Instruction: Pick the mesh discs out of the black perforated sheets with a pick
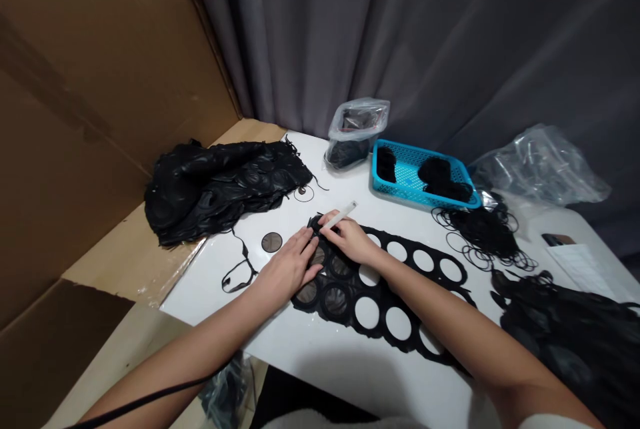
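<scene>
A black rubbery sheet with rows of round openings lies flat on the white table. Some openings at its left end hold dark, see-through film; others show white tabletop. My left hand rests on that left end, its fingers stretched out flat. Between the fingers of my right hand is a slim whitish pen-like tool, tilted, its lower tip hidden by the fingers near the sheet's upper left corner. A loose dark disc lies left of my left hand, and a thin black scrap strip lies beyond it.
A heap of black sheets stands back left beside cardboard. Behind the sheet are a plastic bag and a blue basket holding black bundles. Thin black rings and black scrap lie to the right.
</scene>
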Demonstrator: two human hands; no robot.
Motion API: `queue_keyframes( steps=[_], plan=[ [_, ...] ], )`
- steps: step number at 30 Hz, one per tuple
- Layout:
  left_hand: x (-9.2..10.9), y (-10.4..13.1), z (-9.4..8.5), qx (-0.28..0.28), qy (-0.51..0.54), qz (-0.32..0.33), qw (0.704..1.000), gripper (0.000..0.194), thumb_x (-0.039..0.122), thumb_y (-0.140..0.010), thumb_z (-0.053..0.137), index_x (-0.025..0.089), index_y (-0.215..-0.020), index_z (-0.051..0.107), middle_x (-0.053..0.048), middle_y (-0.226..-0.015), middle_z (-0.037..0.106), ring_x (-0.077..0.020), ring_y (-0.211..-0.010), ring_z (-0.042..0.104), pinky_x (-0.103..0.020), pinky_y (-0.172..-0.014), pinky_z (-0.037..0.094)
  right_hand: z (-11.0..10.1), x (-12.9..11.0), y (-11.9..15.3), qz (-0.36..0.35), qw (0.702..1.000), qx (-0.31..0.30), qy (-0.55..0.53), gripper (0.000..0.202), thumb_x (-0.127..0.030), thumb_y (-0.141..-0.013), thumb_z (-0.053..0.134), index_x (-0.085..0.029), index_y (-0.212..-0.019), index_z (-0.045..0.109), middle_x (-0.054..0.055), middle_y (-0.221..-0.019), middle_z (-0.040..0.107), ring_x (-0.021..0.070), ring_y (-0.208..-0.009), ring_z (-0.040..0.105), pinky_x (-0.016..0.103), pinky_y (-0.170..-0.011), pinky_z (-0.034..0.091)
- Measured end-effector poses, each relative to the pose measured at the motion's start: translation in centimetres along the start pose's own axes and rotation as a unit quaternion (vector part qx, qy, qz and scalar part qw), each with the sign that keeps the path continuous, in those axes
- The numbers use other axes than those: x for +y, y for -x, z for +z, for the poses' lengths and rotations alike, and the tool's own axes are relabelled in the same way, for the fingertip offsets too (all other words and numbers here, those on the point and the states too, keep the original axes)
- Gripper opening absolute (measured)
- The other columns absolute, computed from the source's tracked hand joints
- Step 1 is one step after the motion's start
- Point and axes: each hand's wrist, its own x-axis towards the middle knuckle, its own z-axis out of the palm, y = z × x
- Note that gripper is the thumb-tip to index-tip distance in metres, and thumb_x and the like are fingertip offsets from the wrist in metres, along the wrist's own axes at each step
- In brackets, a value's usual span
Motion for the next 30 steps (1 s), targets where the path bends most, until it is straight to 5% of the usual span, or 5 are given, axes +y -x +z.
queue_keyframes(
  steps=[15, 22, 25, 30],
  plan=[
    [0.1, 0.1, -0.5, 0.011, 0.010, -0.006, 1.000, 0.046, 0.040, -0.101, 0.050, 0.013, -0.137, 0.053, -0.020, -0.146, 0.051, -0.0297, -0.140, 0.046, -0.045, -0.113, 0.044, -1.2, -0.1, -0.4, -0.016, 0.999, -0.032, -0.006, 0.011, -0.022, -0.095, 0.053, -0.019, -0.090, 0.062, 0.008, -0.104, 0.065, 0.0206, -0.099, 0.062, 0.037, -0.093, 0.047],
    [0.0, -0.1, -0.4, 0.005, -0.013, 0.002, 1.000, 0.045, 0.038, -0.100, 0.050, 0.012, -0.137, 0.050, -0.021, -0.146, 0.050, -0.0306, -0.138, 0.048, -0.046, -0.111, 0.046, 1.6, -0.7, 1.1, -0.067, 0.991, 0.004, 0.118, 0.018, -0.015, -0.097, 0.044, -0.022, -0.100, 0.061, 0.012, -0.116, 0.061, 0.0260, -0.109, 0.054, 0.042, -0.095, 0.047],
    [0.0, 0.0, -0.3, 0.009, -0.021, 0.005, 1.000, 0.043, 0.040, -0.100, 0.050, 0.014, -0.134, 0.052, -0.020, -0.145, 0.051, -0.0306, -0.138, 0.048, -0.046, -0.111, 0.046, 1.2, 0.0, 0.7, -0.026, 0.992, 0.063, 0.105, 0.018, -0.019, -0.097, 0.041, -0.022, -0.093, 0.058, 0.011, -0.101, 0.064, 0.0262, -0.096, 0.057, 0.041, -0.088, 0.047],
    [0.0, -0.3, -0.6, 0.022, -0.011, 0.001, 1.000, 0.040, 0.039, -0.098, 0.055, 0.014, -0.130, 0.056, -0.019, -0.143, 0.053, -0.0304, -0.136, 0.050, -0.044, -0.112, 0.046, -3.9, 2.5, -0.8, 0.162, 0.951, 0.265, -0.011, 0.027, -0.037, -0.094, 0.049, -0.024, -0.072, 0.043, -0.003, -0.061, 0.048, 0.0177, -0.059, 0.048, 0.030, -0.062, 0.039]
  ],
)
